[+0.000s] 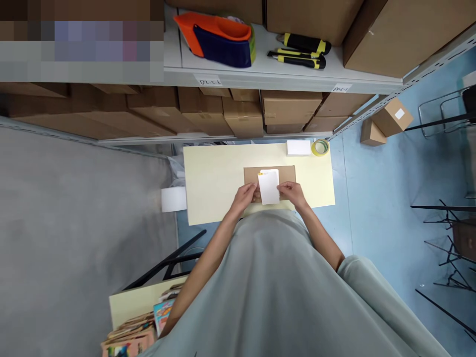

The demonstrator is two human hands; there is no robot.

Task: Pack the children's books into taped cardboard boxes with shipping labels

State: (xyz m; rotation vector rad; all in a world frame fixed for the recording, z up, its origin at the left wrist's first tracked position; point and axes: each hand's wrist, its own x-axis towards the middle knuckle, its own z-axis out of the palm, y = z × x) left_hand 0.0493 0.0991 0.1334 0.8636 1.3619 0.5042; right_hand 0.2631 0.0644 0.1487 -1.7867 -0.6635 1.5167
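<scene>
Over the near edge of a pale yellow table (211, 183), both my hands hold a small white card or label sheet (268, 187). My left hand (245, 195) pinches its left edge and my right hand (292, 192) pinches its right edge. The white sheet has a thin yellow strip at its top left corner. Under it lies a flat brown cardboard piece (286, 174) on the table.
A stack of white sheets (298, 147) and a roll of yellow tape (320, 147) sit at the table's far right. Shelves above hold cardboard boxes, an orange tape dispenser (217, 38) and two yellow-black cutters (300, 51). Books (139, 332) lie on a lower table at left.
</scene>
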